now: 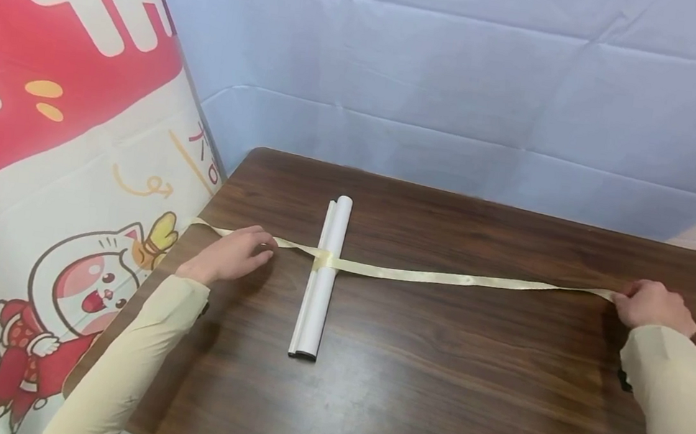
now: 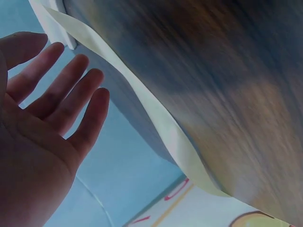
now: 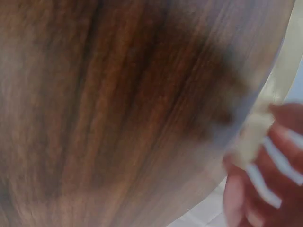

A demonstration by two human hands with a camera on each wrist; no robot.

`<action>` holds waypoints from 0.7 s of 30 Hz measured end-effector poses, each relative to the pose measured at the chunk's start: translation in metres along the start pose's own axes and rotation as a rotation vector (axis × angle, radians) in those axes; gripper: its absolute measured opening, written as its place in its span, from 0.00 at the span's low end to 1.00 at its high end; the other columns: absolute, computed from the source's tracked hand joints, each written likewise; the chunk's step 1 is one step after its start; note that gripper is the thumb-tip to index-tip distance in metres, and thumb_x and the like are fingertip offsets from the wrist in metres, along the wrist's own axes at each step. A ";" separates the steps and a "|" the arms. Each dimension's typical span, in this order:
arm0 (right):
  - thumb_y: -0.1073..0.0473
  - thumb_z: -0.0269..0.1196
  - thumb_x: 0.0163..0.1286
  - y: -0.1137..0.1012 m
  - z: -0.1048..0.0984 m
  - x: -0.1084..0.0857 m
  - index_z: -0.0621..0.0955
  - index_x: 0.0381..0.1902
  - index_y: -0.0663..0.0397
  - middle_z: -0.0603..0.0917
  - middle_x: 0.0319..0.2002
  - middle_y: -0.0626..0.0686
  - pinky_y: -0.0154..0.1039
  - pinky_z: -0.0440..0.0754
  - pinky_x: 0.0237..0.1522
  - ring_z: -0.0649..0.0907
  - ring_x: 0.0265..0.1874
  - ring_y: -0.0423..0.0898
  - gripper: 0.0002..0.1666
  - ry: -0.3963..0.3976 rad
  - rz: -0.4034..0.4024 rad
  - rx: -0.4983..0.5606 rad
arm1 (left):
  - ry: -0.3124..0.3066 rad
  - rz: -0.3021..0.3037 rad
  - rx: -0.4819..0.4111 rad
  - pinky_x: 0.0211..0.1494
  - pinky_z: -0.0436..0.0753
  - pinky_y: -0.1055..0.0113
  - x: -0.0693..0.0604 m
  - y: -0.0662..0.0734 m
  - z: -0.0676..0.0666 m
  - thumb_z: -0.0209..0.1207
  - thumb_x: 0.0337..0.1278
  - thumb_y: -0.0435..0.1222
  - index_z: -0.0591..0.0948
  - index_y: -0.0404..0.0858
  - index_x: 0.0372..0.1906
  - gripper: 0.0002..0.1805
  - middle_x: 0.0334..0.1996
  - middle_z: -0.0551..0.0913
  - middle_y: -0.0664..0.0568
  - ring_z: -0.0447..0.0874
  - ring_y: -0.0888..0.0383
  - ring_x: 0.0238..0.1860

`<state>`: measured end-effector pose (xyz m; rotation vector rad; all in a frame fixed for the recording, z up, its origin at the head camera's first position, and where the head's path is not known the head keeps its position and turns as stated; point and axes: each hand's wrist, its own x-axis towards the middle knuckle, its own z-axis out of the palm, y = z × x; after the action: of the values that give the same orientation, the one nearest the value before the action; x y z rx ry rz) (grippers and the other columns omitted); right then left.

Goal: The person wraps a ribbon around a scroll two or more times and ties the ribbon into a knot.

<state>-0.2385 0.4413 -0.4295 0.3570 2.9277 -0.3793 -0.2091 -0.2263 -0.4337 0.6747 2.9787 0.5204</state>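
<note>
A white rolled bundle [image 1: 327,301], like a scroll with one thick roll and a thinner one beside it, lies lengthwise on the brown wooden table. Across its middle passes a pale yellow ribbon [image 1: 419,276], stretching out to both sides; I cannot tell whether a knot is there. My right hand [image 1: 656,309] pinches the ribbon at the right, near the table's right side. In the left wrist view, my left hand [image 2: 52,123] has relaxed, spread fingers and holds nothing. The twisted left length of ribbon [image 2: 161,123] runs beside it and over the table's edge.
Brown wood-grain table [image 1: 430,401] with rounded corners. A pale blue cloth backdrop [image 1: 435,90] hangs behind it. On the left, a red and white printed cloth [image 1: 26,134] with a cartoon cat hangs against the table's edge.
</note>
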 end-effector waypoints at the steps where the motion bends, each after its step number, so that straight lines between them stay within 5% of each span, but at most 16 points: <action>1: 0.48 0.48 0.71 0.000 -0.001 0.000 0.70 0.53 0.71 0.72 0.48 0.80 0.61 0.72 0.34 0.73 0.43 0.76 0.29 -0.008 0.023 -0.014 | 0.003 -0.003 -0.001 0.57 0.77 0.53 0.002 0.001 0.000 0.56 0.64 0.36 0.82 0.34 0.47 0.12 0.45 0.82 0.45 0.81 0.49 0.49; 4: 0.50 0.46 0.69 -0.006 -0.004 0.000 0.68 0.56 0.73 0.66 0.52 0.83 0.68 0.67 0.45 0.65 0.50 0.80 0.30 -0.005 0.072 -0.046 | 0.009 -0.007 -0.001 0.57 0.77 0.54 0.006 0.007 -0.001 0.56 0.64 0.37 0.83 0.35 0.43 0.11 0.45 0.81 0.46 0.81 0.50 0.49; 7: 0.52 0.46 0.67 -0.021 -0.005 0.001 0.70 0.54 0.71 0.67 0.53 0.80 0.70 0.63 0.46 0.63 0.51 0.80 0.28 0.048 0.038 -0.031 | 0.015 0.006 -0.015 0.56 0.78 0.55 0.013 0.014 -0.001 0.56 0.63 0.37 0.84 0.36 0.38 0.10 0.44 0.81 0.46 0.81 0.50 0.48; 14: 0.53 0.53 0.64 -0.092 0.005 -0.002 0.79 0.45 0.62 0.81 0.43 0.70 0.61 0.72 0.30 0.75 0.42 0.73 0.19 0.225 -0.224 0.077 | -0.021 0.009 -0.119 0.60 0.76 0.55 0.036 0.034 0.003 0.57 0.65 0.39 0.81 0.35 0.48 0.14 0.48 0.83 0.46 0.80 0.49 0.54; 21: 0.58 0.59 0.65 -0.181 0.033 -0.023 0.82 0.42 0.60 0.84 0.39 0.63 0.57 0.76 0.42 0.80 0.42 0.61 0.12 0.122 -0.529 0.127 | -0.095 -0.033 -0.248 0.63 0.73 0.53 0.057 0.043 0.016 0.58 0.65 0.41 0.72 0.36 0.61 0.23 0.52 0.83 0.44 0.77 0.47 0.59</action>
<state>-0.2589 0.2573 -0.4148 -0.4077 3.0901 -0.6316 -0.2411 -0.1606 -0.4330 0.6082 2.7677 0.8136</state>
